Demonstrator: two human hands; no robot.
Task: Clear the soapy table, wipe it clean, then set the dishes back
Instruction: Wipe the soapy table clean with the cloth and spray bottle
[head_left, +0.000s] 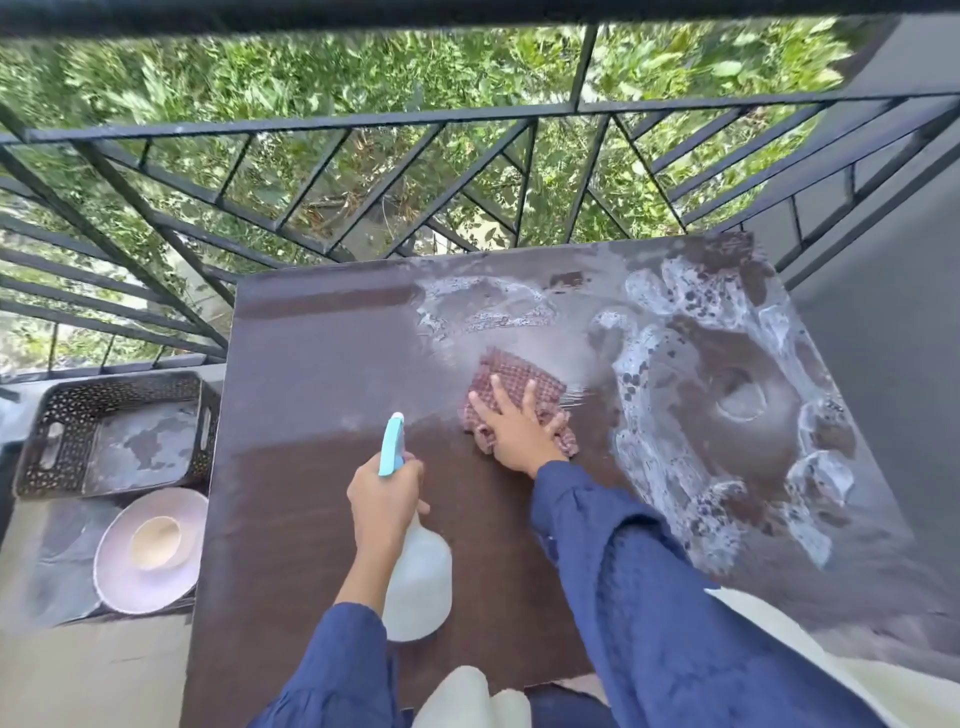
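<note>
A dark brown table (311, 364) fills the middle of the view. White soap foam (675, 322) covers its right half and far edge. My right hand (511, 428) presses flat on a pink checked cloth (514, 382) near the table's centre, at the foam's left border. My left hand (384, 501) grips the neck of a white spray bottle (418, 587) with a light blue nozzle (392, 444), held upright above the near part of the table. A pale plate (119, 571) with a small cream bowl (156, 540) in it sits on the floor left of the table.
A dark perforated basket (67, 421) stands on the floor beyond the plate, at the left. A black metal railing (363, 171) runs just behind the table, with greenery beyond. A grey wall (883, 364) closes the right side.
</note>
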